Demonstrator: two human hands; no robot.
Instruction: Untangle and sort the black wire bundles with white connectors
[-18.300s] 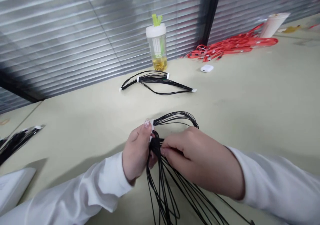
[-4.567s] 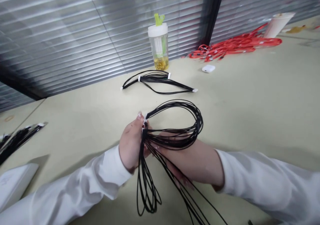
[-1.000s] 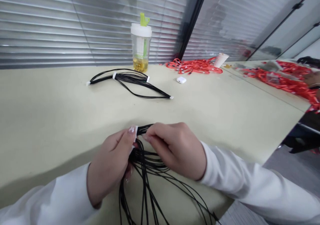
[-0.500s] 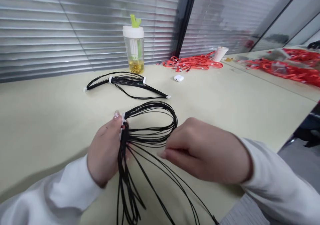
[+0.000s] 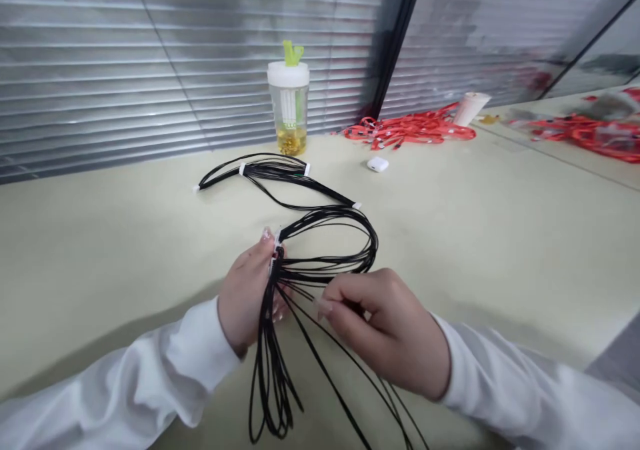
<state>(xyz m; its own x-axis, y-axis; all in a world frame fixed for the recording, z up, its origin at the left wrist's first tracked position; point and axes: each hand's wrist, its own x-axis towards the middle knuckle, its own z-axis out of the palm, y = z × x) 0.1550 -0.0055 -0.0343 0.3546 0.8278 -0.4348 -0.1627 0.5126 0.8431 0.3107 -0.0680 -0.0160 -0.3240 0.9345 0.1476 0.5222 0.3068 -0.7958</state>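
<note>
Tabletop edge lies well right of wire loop.

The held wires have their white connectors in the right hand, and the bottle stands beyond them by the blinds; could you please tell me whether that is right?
Not quite: the white connectors of the held wires are in the left hand, not the right hand, as the head view shows. The bottle does stand beyond them by the blinds.

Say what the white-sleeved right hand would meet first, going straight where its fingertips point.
Probably the thin black wires fanning from the left hand; depth is unclear, the right hand may be touching them.
</note>
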